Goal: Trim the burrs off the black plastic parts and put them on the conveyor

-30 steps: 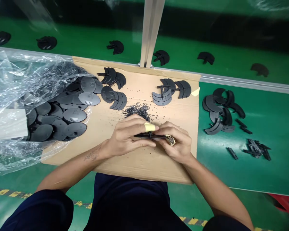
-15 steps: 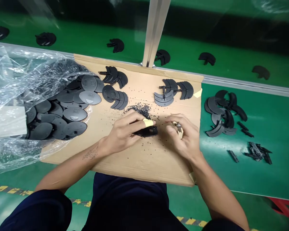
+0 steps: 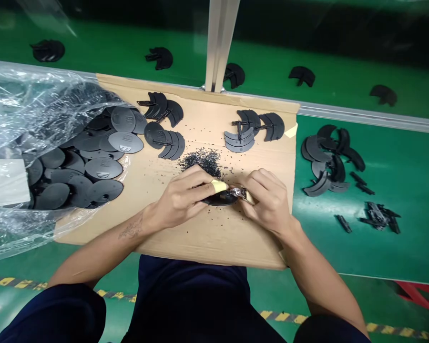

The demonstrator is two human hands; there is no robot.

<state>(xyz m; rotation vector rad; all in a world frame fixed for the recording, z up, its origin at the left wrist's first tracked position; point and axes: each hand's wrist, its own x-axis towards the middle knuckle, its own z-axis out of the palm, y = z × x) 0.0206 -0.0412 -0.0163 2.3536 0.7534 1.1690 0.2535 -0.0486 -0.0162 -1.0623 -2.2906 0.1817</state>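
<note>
My left hand point(image 3: 182, 195), yellow tape round a finger, grips a dark oval plastic piece point(image 3: 220, 199) just above the cardboard. In my right hand point(image 3: 268, 200) is a small pair of nippers point(image 3: 238, 192), mostly hidden by the fingers. Their metal jaws are at the right end of the oval piece. Whether the jaws are closed on it cannot be made out. Just beyond my left hand lies a heap of tiny black plastic bits point(image 3: 203, 162), with more scattered around. The cardboard sheet point(image 3: 214, 243) lies under both hands.
A clear plastic bag point(image 3: 7, 114) spills many dark oval discs point(image 3: 103, 168) at left. Curved black parts point(image 3: 271, 126) lie along the cardboard's far side. More curved parts point(image 3: 318, 147) and slim black pieces point(image 3: 379, 216) sit on the green surface at right. A metal post point(image 3: 221, 43) rises behind.
My right hand has moved left, bringing the nippers to the oval piece. My left hand keeps its hold. Parts on the green strip behind appear shifted left as the view moved slightly.
</note>
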